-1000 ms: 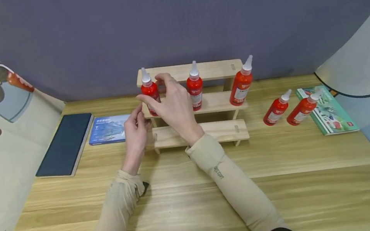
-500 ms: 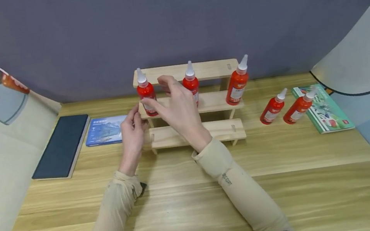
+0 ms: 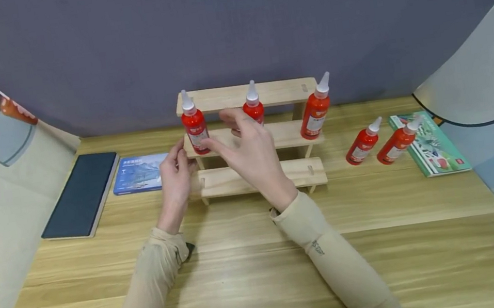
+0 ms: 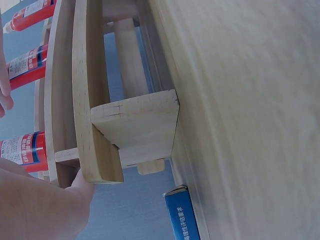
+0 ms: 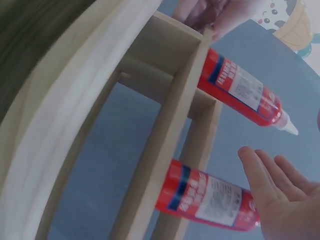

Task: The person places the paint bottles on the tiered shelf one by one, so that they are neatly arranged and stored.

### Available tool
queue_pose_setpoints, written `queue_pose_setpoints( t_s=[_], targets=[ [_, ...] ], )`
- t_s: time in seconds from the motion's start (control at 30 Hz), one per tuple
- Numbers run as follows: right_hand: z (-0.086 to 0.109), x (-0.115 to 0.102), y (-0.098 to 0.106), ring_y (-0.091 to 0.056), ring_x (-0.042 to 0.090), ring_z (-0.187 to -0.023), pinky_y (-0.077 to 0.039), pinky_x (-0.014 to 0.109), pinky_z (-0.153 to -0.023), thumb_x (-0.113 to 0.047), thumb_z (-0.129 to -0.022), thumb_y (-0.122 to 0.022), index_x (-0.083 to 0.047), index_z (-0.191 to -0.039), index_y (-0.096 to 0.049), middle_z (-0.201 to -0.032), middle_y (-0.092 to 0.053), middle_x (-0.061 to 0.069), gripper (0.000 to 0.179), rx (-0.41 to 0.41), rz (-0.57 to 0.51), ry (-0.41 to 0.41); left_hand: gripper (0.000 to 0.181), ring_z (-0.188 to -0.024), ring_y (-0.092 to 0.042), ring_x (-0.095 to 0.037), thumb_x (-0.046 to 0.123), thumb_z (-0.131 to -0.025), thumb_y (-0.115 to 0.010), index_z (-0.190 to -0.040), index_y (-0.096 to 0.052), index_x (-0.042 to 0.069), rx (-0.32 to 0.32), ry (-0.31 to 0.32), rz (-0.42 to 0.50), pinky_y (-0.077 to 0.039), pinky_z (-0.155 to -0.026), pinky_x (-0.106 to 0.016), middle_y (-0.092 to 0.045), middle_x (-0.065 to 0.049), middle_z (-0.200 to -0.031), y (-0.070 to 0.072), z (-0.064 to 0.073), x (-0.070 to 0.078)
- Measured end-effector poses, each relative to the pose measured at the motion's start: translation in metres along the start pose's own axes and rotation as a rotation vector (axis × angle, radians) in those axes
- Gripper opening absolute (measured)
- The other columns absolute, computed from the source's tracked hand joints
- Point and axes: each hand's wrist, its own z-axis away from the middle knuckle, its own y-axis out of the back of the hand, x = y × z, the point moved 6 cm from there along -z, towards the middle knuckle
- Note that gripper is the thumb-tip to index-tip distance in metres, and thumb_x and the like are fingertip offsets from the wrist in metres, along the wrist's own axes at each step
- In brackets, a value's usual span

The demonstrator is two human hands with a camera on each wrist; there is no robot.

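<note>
A three-step wooden display stand (image 3: 261,177) carries three red squeeze bottles with white pointed nozzles on its middle step. My left hand (image 3: 175,178) grips the left end of that step, beside the left bottle (image 3: 195,127); its fingers also show at the step's end in the right wrist view. My right hand (image 3: 253,150), thumb and fingers apart, hovers in front of the stand and holds nothing. It partly hides the middle bottle (image 3: 254,111) in the head view. The right bottle (image 3: 315,113) stands near the step's right end.
Two more red bottles stand on the table right of the stand, one here (image 3: 364,143) and another (image 3: 398,144) by a green book (image 3: 443,149). Left of the stand lie a blue box (image 3: 139,173) and a dark notebook (image 3: 81,196). A grey-blue panel (image 3: 231,31) rises behind.
My right hand has drawn away from the left bottle, rightward and slightly toward me, and now covers the middle bottle's lower part. The left hand stays at the step's end.
</note>
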Motion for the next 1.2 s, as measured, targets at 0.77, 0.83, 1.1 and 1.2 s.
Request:
queue_pose_setpoints(
  t_s=[0.77, 0.83, 1.1, 1.2],
  targets=[
    [0.024, 0.001, 0.057, -0.074, 0.026, -0.112, -0.066, 0.036, -0.096, -0.029, -0.084, -0.096, 0.001, -0.131, -0.066, -0.125, -0.075, 0.014, 0.063, 0.062, 0.065, 0.084, 0.046, -0.137, -0.057, -0.04, 0.009, -0.118, -0.035, -0.162, -0.041, -0.003, 0.01, 0.026, 0.007, -0.056, -0.112, -0.033, -0.045, -0.027, -0.16, -0.001, 0.0, 0.001],
    [0.026, 0.002, 0.064, -0.075, 0.027, -0.111, -0.066, 0.037, -0.094, -0.028, -0.083, -0.097, 0.002, -0.131, -0.066, -0.124, -0.075, 0.014, 0.064, 0.08, 0.072, 0.094, 0.046, -0.138, -0.057, -0.039, 0.009, -0.118, -0.035, -0.162, -0.04, -0.003, 0.008, 0.024, 0.01, -0.056, -0.112, -0.033, -0.044, -0.027, -0.161, -0.001, 0.0, 0.001],
    [0.033, 0.007, 0.097, -0.075, 0.027, -0.107, -0.068, 0.038, -0.092, -0.023, -0.078, -0.1, 0.003, -0.129, -0.067, -0.124, -0.075, 0.013, 0.067, 0.153, 0.096, 0.126, 0.047, -0.141, -0.055, -0.036, 0.011, -0.118, -0.034, -0.163, -0.039, -0.002, -0.004, 0.028, -0.003, -0.054, -0.114, -0.033, -0.043, -0.027, -0.161, -0.001, 0.0, -0.001],
    [0.036, 0.011, 0.107, -0.075, 0.025, -0.107, -0.068, 0.04, -0.091, -0.025, -0.078, -0.1, 0.002, -0.13, -0.067, -0.125, -0.076, 0.012, 0.067, 0.157, 0.122, 0.109, 0.047, -0.14, -0.056, -0.037, 0.012, -0.118, -0.034, -0.163, -0.039, -0.002, 0.004, 0.027, -0.01, -0.054, -0.114, -0.033, -0.044, -0.027, -0.16, 0.0, 0.0, -0.001]
  ],
)
